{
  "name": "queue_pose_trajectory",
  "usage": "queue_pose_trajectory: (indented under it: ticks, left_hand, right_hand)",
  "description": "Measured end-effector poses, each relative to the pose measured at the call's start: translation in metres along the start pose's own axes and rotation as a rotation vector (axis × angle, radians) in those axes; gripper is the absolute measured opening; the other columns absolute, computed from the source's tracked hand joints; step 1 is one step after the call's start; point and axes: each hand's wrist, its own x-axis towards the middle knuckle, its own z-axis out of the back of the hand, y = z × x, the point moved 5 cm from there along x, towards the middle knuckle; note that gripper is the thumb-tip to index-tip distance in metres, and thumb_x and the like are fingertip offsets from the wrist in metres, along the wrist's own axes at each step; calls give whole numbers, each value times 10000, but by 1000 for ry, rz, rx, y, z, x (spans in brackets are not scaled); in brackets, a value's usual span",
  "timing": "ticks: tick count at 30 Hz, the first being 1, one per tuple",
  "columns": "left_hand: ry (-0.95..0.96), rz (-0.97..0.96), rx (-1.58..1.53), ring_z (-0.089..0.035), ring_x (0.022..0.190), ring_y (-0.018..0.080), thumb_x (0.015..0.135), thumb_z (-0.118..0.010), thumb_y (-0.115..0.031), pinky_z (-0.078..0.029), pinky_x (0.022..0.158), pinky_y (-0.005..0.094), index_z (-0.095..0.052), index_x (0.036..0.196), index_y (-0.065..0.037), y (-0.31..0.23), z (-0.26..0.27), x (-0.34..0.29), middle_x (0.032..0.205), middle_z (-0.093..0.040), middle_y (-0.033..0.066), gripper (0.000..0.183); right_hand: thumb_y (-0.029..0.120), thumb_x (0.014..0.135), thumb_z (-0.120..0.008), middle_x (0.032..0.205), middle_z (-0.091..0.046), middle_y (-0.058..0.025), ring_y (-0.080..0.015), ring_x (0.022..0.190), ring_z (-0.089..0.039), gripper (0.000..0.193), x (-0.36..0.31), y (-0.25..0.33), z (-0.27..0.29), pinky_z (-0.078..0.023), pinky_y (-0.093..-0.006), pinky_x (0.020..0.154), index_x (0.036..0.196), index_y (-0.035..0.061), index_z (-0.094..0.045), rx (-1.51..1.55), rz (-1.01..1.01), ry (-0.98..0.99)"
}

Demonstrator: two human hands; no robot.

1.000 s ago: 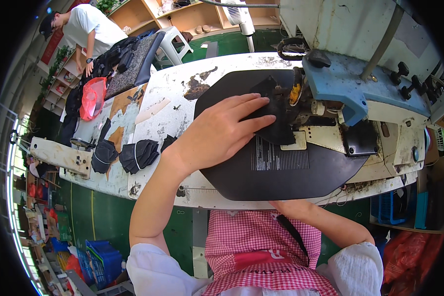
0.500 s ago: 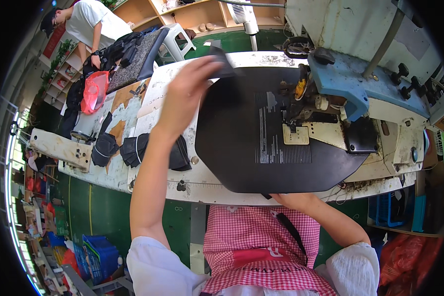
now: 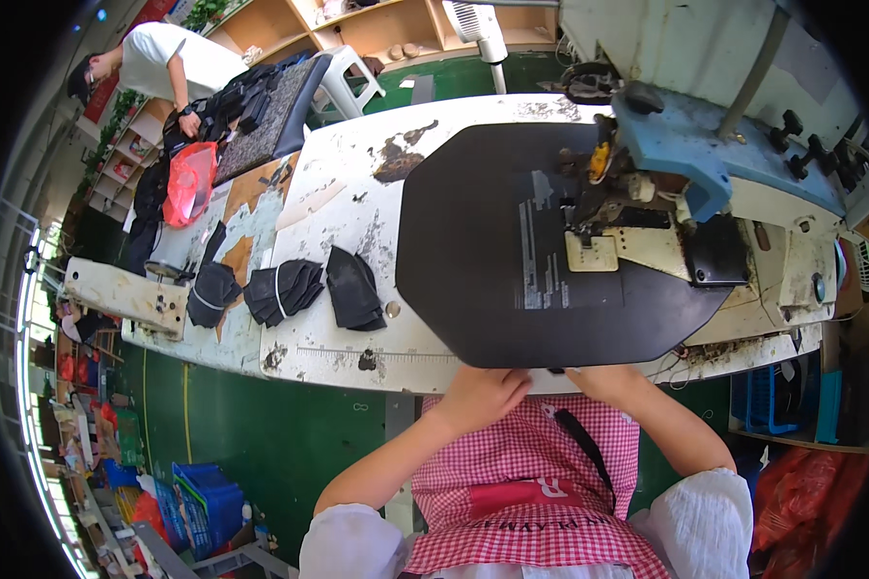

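Both my hands are at the front edge of the black eight-sided board (image 3: 473, 232), which lies round the needle area of a sewing machine (image 3: 681, 154). My left hand (image 3: 485, 392) is closed, its curled fingertips partly hidden at the edge. Facing it, my right hand (image 3: 608, 383) is closed too, fingers tucked against the edge. A small black bit (image 3: 555, 371) shows between the hands; the rest of it is hidden. To the left lie a loose fanned stack of black pieces (image 3: 354, 289) and two tied black bundles, one (image 3: 285, 291) beside it, another (image 3: 213, 294) farther left.
The machine's blue arm (image 3: 676, 145) overhangs the board's right side. A red plastic bag (image 3: 190, 183) and dark goods lie at the far left, where a person (image 3: 179, 63) works. Behind the table stand a white stool (image 3: 348, 82) and a fan (image 3: 478, 39).
My left hand has come back from the board's far left corner, where it had a dark piece, to the front edge beside my right hand. The fanned stack is now uncovered.
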Motion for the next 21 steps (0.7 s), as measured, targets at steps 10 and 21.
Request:
queue_pose_trajectory:
  ticks: [10, 21]
  left_hand:
    - [-151, -282, 40, -578, 1156, 271, 855, -651, -131, -465, 1000, 442, -652, 1178, -41, -43, 3, -1, 1210, -602, 119, 335]
    - [45, -252, -11, -585, 1188, 289, 843, -618, -312, -436, 1038, 490, -653, 1176, -51, -45, 5, -10, 1203, -643, 108, 424]
  right_hand:
    - [107, 842, -580, 954, -686, -115, -290, 869, -676, 298, -8, -3, -12, -536, -397, 778, 1111, 69, -700, -191, 72, 72]
    - [117, 712, -652, 1091, -706, -93, -159, 712, -605, 406, 5, 95, 140, -490, -267, 593, 1114, 88, -705, -338, 517, -569]
